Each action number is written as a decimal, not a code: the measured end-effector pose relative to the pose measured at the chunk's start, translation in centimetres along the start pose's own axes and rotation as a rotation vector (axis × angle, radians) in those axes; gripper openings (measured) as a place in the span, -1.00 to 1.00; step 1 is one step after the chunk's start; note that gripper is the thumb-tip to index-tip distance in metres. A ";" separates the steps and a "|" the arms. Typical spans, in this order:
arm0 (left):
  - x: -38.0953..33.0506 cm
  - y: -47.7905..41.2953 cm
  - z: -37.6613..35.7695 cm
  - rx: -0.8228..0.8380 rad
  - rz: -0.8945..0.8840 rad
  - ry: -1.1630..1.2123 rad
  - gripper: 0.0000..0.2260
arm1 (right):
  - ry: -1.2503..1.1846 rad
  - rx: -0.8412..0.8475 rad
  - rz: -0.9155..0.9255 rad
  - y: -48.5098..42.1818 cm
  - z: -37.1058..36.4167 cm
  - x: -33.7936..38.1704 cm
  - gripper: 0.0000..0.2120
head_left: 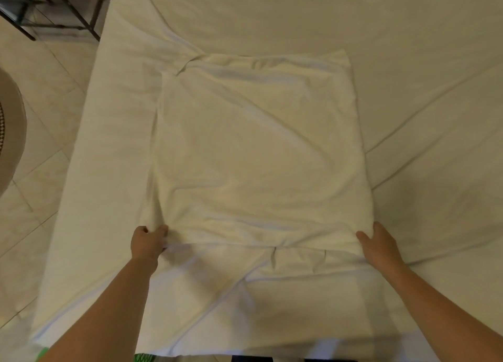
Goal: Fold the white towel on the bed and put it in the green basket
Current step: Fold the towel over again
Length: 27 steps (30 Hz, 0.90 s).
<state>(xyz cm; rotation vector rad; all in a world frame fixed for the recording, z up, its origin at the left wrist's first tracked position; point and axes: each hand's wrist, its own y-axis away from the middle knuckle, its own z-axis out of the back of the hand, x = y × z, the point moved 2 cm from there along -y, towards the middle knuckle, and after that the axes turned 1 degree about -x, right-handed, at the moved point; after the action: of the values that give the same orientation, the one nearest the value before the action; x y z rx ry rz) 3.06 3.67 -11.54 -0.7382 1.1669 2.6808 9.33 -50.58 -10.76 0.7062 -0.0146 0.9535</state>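
The white towel [258,155] lies spread flat on the bed [408,49], a large rectangle with soft creases. My left hand [148,243] grips the towel's near left corner with curled fingers. My right hand [379,246] is at the near right corner, thumb on top and fingers tucked under the towel's edge. A sliver of the green basket [144,357] shows at the bottom edge, below the bed's near side; another green bit of it sits at the lower left.
The bed's left edge drops to a tiled floor [35,133]. A dark metal frame [62,10] stands at the top left. A round beige object [11,133] sits at the far left edge.
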 end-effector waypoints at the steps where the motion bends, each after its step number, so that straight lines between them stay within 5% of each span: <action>1: -0.2 0.4 0.2 -0.005 0.009 0.038 -0.72 | -0.011 -0.007 0.008 0.3 0.3 0.0 -0.65; 13: -1.9 4.5 3.6 0.024 -0.077 0.152 -0.92 | -0.143 -0.064 0.075 3.4 4.8 1.3 -0.73; 27: 0.9 10.1 8.7 0.011 -0.101 0.120 -0.90 | -0.214 -0.066 0.091 9.6 8.7 -2.4 -0.81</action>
<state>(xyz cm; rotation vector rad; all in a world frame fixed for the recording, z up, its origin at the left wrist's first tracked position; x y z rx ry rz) -4.16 2.83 -0.25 -0.9408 1.1368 2.5776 3.23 -53.63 0.50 0.7483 -0.2672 0.9566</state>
